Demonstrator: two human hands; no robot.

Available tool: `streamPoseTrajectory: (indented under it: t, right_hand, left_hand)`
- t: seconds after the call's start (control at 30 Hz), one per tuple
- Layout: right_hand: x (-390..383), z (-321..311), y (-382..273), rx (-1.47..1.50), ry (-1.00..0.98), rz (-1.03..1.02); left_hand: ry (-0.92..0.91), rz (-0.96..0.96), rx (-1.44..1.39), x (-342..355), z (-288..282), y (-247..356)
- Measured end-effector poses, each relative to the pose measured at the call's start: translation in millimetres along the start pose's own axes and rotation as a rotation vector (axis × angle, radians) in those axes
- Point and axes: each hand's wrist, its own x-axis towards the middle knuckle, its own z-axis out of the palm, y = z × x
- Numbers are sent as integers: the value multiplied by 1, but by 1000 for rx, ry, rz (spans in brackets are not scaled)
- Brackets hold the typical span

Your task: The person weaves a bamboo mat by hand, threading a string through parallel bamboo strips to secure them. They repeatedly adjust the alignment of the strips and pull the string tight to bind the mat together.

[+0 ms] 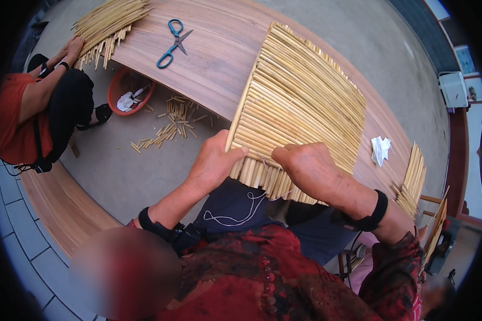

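A mat of pale yellow reed sticks (pixel 305 96) lies over the table edge toward my lap, with short stick ends along its near side. My left hand (pixel 215 163) grips its lower-left corner, thumb on top beside a long edge stick. My right hand (pixel 305 165) is closed on the near part of the mat, fingers curled at a thin cord; exactly what the fingertips pinch is hidden. A loose loop of white cord (pixel 227 218) hangs below the mat over my dark trousers.
The wooden table (pixel 209 53) holds blue-handled scissors (pixel 172 45), white tissue (pixel 380 148) and reed bundles (pixel 412 182). At left, another person (pixel 32 112) handles a reed mat (pixel 104 27). An orange basin (pixel 131 107) and scattered offcuts (pixel 171 123) lie on the floor, beside a bench (pixel 64 208).
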Motion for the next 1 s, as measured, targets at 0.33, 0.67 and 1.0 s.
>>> streamPoseTrajectory:
  t: [0.33,0.67,1.0]
  right_hand:
    - [4,-4,-7,-22,-76,53]
    - [3,-14,-2,50,-66,18]
    - [5,-12,-4,-24,-41,-14]
  left_hand:
    - [-82,-32,34,-2,-3,2]
    - [-120,-128,-202,-1,2,4]
    - [-103,-103,-310,-3,7,6]
